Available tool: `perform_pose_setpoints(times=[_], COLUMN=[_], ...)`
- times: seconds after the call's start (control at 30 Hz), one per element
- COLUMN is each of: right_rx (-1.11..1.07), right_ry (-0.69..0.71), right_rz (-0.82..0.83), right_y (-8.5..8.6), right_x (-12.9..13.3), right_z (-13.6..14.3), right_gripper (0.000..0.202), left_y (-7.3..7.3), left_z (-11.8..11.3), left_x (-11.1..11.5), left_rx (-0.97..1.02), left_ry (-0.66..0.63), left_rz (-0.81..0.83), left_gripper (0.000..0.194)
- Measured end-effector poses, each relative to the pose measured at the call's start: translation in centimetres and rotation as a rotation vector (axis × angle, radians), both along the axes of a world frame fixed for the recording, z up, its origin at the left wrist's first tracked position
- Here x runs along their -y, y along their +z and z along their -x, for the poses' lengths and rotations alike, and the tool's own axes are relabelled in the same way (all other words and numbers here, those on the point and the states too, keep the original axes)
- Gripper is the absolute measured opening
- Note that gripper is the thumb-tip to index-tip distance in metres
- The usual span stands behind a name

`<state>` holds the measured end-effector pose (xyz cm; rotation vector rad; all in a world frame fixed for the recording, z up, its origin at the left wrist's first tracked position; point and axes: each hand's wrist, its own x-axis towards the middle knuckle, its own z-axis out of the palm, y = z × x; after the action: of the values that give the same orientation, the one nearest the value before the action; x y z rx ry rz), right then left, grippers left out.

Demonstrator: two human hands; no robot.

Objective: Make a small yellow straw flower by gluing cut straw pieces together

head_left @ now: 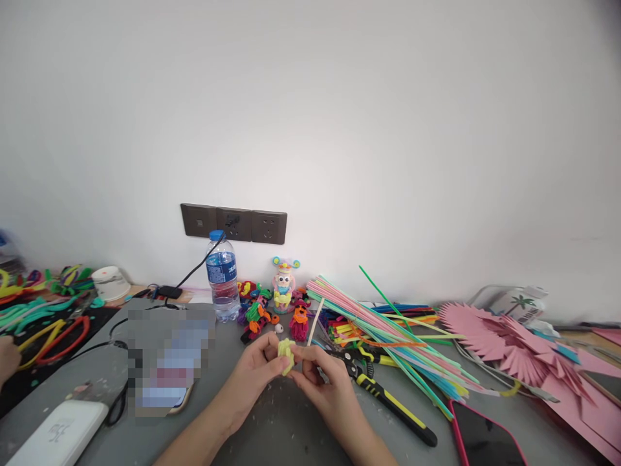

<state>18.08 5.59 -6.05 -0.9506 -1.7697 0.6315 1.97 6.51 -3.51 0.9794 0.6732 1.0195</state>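
Between my two hands is a small pale yellow piece of bent pipe cleaner (286, 357). My left hand (257, 369) pinches it from the left with thumb and forefinger. From the other side, the fingertips of my right hand (323, 375) close on the same piece. A cream pipe cleaner end (316, 320) sticks up behind my right fingers; whether it joins the yellow piece I cannot tell. Just beyond my hands sit several colourful pipe cleaner figures (259, 314), with an orange one (299, 322) nearest my right hand and a big-eyed figure (283, 285) standing upright behind.
Right of my hands lie black-and-yellow pliers (395, 408), a bundle of pastel pipe cleaners (388, 330), a pink-edged phone (485, 437) and pleated pink paper (509, 349). Leftward are a water bottle (223, 278), a blurred phone (174, 369), cables and a white power bank (65, 433). Another person's hand (7, 359) shows far left.
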Motion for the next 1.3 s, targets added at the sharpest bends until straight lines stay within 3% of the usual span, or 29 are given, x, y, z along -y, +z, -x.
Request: perform_pose_setpoints(times=[0.47, 1.3], right_rx=[-0.036, -0.031], right_ry=[0.03, 0.008], right_rz=[0.053, 0.021], right_y=[0.07, 0.21], right_x=[0.07, 0.11], right_z=[0.15, 0.1], right_gripper=[0.022, 0.027], left_y=[0.15, -0.18], left_z=[-0.1, 0.03], left_x=[0.2, -0.18], left_rx=[0.099, -0.041], left_ry=[-0.044, 0.045], left_rz=[0.042, 0.019], left_gripper=[0.032, 0.037])
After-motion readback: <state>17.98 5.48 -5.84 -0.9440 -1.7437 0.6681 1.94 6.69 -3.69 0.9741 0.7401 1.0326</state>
